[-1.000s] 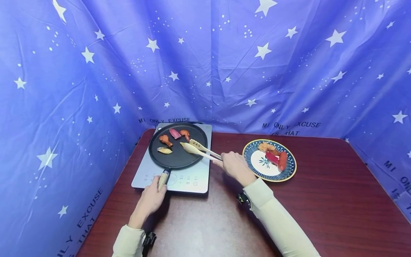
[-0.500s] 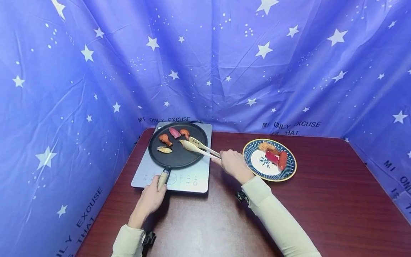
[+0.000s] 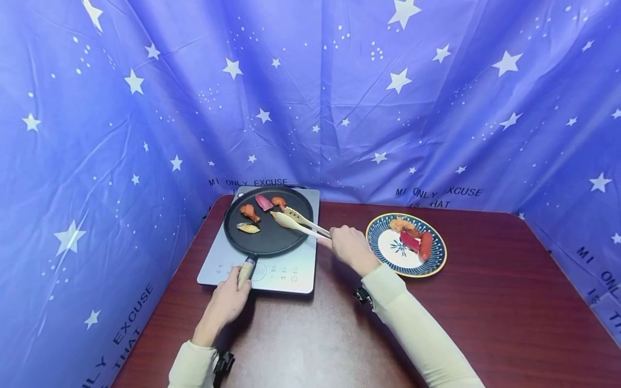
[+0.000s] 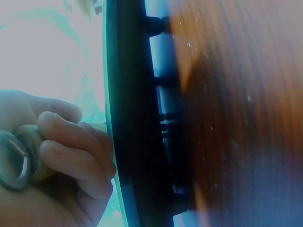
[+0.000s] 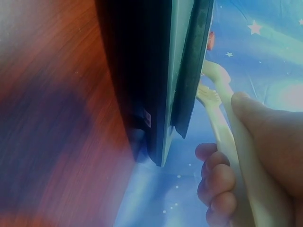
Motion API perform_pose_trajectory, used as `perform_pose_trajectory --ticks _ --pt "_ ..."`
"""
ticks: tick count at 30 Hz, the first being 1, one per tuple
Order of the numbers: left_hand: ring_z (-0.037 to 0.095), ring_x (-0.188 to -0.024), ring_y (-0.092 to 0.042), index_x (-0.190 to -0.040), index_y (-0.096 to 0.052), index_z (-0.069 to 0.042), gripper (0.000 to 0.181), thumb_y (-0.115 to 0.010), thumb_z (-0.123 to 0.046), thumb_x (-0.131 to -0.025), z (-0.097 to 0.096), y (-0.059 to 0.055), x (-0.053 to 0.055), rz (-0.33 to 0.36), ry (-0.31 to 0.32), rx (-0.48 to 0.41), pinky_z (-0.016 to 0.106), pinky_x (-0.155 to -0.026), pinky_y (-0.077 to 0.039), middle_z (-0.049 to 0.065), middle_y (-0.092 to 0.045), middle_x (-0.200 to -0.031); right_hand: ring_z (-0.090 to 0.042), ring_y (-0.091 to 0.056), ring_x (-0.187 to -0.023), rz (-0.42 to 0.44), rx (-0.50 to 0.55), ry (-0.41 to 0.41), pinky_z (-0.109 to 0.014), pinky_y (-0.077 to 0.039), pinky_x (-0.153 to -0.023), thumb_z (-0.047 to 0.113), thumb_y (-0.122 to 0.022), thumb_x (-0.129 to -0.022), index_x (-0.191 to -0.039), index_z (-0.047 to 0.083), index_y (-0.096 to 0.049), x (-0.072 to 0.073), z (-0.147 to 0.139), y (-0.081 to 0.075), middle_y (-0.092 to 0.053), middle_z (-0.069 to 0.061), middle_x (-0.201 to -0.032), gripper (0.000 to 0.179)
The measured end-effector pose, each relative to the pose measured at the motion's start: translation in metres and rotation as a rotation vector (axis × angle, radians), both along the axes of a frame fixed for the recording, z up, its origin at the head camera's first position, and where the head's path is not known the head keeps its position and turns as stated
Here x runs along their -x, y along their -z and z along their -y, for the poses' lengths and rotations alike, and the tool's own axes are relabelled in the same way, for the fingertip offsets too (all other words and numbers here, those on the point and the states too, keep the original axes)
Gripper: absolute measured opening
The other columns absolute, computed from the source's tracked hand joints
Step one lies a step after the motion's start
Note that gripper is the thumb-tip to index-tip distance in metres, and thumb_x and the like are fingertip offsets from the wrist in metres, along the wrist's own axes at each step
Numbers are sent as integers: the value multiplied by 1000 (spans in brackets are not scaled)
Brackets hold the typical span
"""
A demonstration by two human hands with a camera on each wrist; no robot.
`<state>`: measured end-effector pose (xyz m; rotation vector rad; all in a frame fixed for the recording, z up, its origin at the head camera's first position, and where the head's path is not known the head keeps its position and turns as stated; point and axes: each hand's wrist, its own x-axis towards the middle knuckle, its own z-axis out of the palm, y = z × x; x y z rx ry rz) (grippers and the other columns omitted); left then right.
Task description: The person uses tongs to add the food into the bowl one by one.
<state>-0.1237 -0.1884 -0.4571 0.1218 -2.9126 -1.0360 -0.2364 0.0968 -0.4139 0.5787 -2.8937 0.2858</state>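
My left hand (image 3: 228,299) grips the beige handle (image 3: 246,272) of a flat black frying pan (image 3: 271,241). In the left wrist view, the fingers curl round that handle, which ends in a metal ring (image 4: 22,165). Beige tongs (image 3: 310,229) are held in my right hand (image 3: 353,249); their two tips stand apart over the pan's right side. The far tip is close to a small reddish-brown food piece (image 3: 278,202); whether they touch I cannot tell. A pink slice (image 3: 264,203), a brown drumstick (image 3: 249,212) and a yellowish piece (image 3: 248,228) lie on the pan.
The pan sits on a silver induction cooktop (image 3: 218,272) on a dark red table (image 3: 509,280). To the right stands a blue-patterned plate (image 3: 388,253) bearing a sausage (image 3: 425,247), a dark red slice (image 3: 409,241) and breaded food (image 3: 402,224). A starry blue curtain (image 3: 349,97) surrounds the table.
My right hand and the tongs have shifted very slightly left. The left hand keeps its hold on the pan handle, and the food pieces look unmoved.
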Motion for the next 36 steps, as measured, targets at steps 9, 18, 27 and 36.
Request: perform_pose_trajectory --ticks 9,18,27,36 --pt "22 -59 -50 -127 -47 -8 39 -51 -23 -92 0 0 -1 9 1 4 37 -52 -40 7 -51 -67 -29 -54 -52 -9 -5 16 -45 -43 -47 49 -55 -91 -70 8 -57 5 6 2 -50 -8 -57 46" --pt "22 -59 -50 -128 -46 -9 39 -51 -23 -92 1 2 0 11 1 -9 36 -52 -39 7 -51 -67 -27 -53 -52 50 -13 43 -43 -42 -46 49 -56 -91 -71 9 -58 11 10 -2 -51 -7 -58 44" --pt "22 -59 -50 -129 -46 -10 41 -52 -24 -91 2 3 2 8 -5 -20 36 -53 -40 7 -52 -68 -29 -55 -54 43 -17 45 -45 -44 -48 48 -56 -91 -70 8 -59 16 15 -10 -53 -9 -60 45" --pt "23 -61 -51 -128 -47 -10 39 -52 -23 -92 1 2 2 5 -5 -7 37 -54 -41 8 -53 -68 -30 -56 -55 59 -27 72 -45 -45 -50 49 -56 -90 -70 8 -60 19 14 -13 -55 -11 -61 47"
